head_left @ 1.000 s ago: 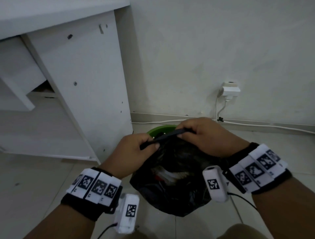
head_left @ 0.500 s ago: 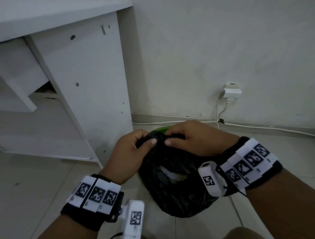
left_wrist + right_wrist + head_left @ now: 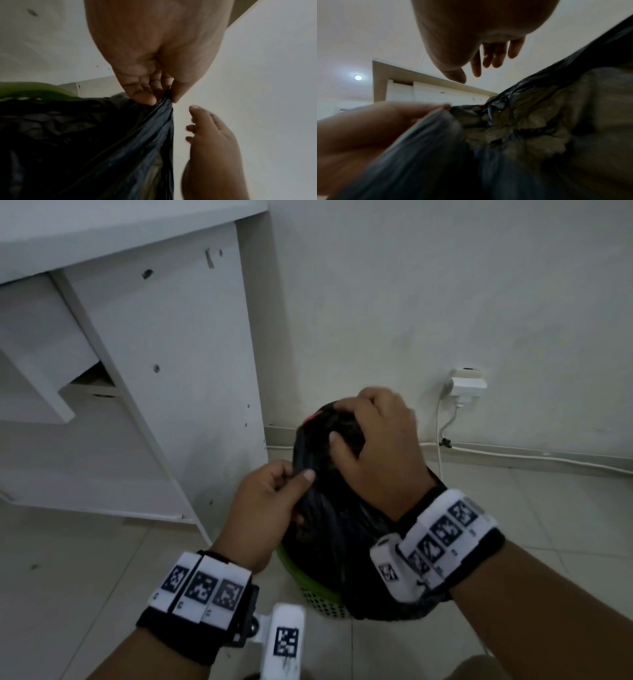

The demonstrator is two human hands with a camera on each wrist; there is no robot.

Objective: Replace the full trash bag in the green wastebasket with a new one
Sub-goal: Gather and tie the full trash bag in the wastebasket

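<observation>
The full black trash bag (image 3: 329, 508) stands in the green wastebasket (image 3: 308, 587), its upper part pulled up above the rim. My left hand (image 3: 298, 474) pinches the gathered plastic at the bag's left side; the left wrist view shows thumb and fingers (image 3: 145, 98) clamped on the bunched neck of the bag (image 3: 120, 148). My right hand (image 3: 370, 440) hovers over the bag's top with fingers spread. In the right wrist view its fingers (image 3: 494, 56) hang straight and hold nothing, above the bag (image 3: 522, 121). Pale crumpled waste shows through the plastic.
A white desk side panel (image 3: 171, 371) stands close on the left of the basket. Behind it is the wall with a plugged socket (image 3: 467, 385) and a white cable (image 3: 548, 455) along the baseboard. Tiled floor (image 3: 68, 577) spreads to the left and right.
The bag's top has come up higher out of the basket. My right hand has let go of the bag's edge and moved over its top. My left hand keeps its pinch.
</observation>
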